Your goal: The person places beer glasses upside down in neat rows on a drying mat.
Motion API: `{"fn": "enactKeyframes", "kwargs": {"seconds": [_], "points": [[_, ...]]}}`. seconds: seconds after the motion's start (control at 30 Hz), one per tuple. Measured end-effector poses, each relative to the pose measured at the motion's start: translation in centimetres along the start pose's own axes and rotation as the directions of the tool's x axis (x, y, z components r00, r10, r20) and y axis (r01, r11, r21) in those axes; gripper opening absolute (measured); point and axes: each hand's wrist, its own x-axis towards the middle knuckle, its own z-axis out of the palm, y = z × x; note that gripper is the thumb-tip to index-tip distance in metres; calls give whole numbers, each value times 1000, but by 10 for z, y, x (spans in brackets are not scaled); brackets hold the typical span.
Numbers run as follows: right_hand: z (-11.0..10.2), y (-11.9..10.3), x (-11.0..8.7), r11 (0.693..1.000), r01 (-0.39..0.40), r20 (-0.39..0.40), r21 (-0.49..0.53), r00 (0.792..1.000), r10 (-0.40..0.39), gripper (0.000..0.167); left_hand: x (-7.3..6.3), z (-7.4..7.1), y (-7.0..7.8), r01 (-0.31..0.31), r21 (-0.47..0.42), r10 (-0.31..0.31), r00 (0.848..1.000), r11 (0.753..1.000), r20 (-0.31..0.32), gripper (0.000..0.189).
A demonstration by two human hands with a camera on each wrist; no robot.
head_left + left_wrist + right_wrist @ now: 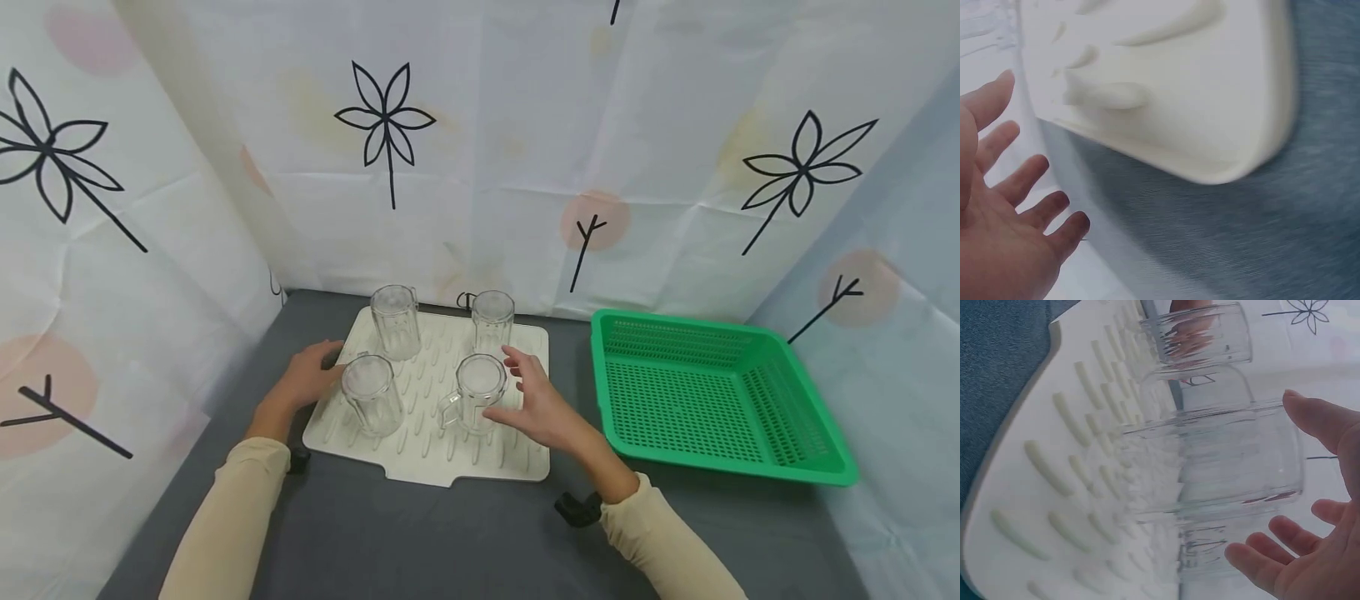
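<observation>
Several clear glass mugs stand on a cream ridged drying mat (423, 462). My right hand (542, 408) is beside the front right mug (478, 396), thumb and fingers spread apart. In the right wrist view the thumb tip overlaps the top end of that mug (1241, 456), and the fingers (1254, 559) lie below it. Over the mat's left edge, near the front left mug (373, 398), is my left hand (309, 377). The left wrist view shows its fingers (1022, 178) extended and apart, with nothing in them.
Behind stand a back left mug (396, 323) and a back right mug (492, 321). A green perforated basket (757, 471) sits right of the mat on the dark grey tabletop (420, 542). White patterned cloth (495, 150) hangs around the back and sides.
</observation>
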Motion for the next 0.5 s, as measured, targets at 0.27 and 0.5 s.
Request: {"fn": "enactKeyframes", "kwargs": {"seconds": [0.27,0.5], "points": [[-22,-13,0,980,85,-60,-179,993,-97,91,-2,-32,39,-82,-15,80,989,997,-126,62],[-44,-17,7,959,95,-81,-266,989,-120,85,-2,-48,81,-137,40,143,967,990,-210,61]]}}
